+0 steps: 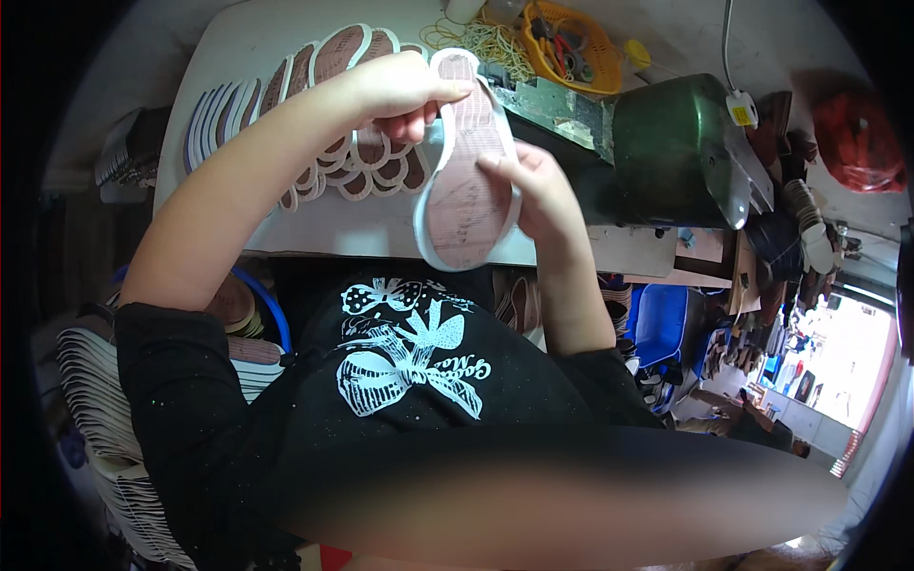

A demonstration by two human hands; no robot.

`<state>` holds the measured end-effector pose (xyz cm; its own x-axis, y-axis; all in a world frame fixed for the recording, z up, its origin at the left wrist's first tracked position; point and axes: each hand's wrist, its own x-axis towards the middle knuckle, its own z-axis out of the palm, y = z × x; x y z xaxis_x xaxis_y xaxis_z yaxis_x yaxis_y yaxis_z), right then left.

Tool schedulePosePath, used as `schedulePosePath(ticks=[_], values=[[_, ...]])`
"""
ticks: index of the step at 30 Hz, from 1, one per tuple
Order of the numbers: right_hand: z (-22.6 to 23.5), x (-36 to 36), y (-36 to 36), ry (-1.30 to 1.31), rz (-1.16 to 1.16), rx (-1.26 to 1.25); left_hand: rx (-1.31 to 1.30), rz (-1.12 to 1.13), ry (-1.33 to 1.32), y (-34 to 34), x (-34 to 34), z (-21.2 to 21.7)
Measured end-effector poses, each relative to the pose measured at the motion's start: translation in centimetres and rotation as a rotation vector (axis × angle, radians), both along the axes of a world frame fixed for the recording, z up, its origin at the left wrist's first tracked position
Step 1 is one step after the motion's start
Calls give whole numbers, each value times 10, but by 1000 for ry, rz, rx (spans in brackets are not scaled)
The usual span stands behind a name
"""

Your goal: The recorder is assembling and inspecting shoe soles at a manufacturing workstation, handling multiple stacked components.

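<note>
Nearest, a black shirt with a white printed bow (pixel 409 357), and at the left a stack of white-edged soles (pixel 95 400) beside the arm. Above the shirt, a reddish-brown shoe sole with a white rubber rim (pixel 466 181), held upright over the table edge between both hands. Left hand (pixel 405 90) curled over the top rim, thumb and fingers pinching the white strip. Right hand (pixel 538 186) against the right edge, fingers closed on the rim, thumb on the sole face. Behind, a fanned row of matching soles (pixel 314 114) lying on the white table (pixel 238 48). Farther right, a dark green metal machine housing (pixel 676 147). Farthest, an orange plastic basket (pixel 576 43) beside loose rubber bands (pixel 490 43).
</note>
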<state>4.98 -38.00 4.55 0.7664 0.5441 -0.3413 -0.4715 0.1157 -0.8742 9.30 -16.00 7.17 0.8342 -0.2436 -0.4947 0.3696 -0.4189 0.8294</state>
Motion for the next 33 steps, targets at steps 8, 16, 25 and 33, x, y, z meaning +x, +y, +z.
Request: schedulePosePath(ticks=[8,16,25,33], values=[[-23,-20,13,-47,-130,65,382,-86,-195,11,37,14],[-24,16,48,-48,-229,194,-104,56,-83,24,47,-21],[-24,5,59,-47,-273,289,-480,70,-11,24,32,-23],[-19,1,60,-27,-209,252,-238,37,-35,29,44,-4]])
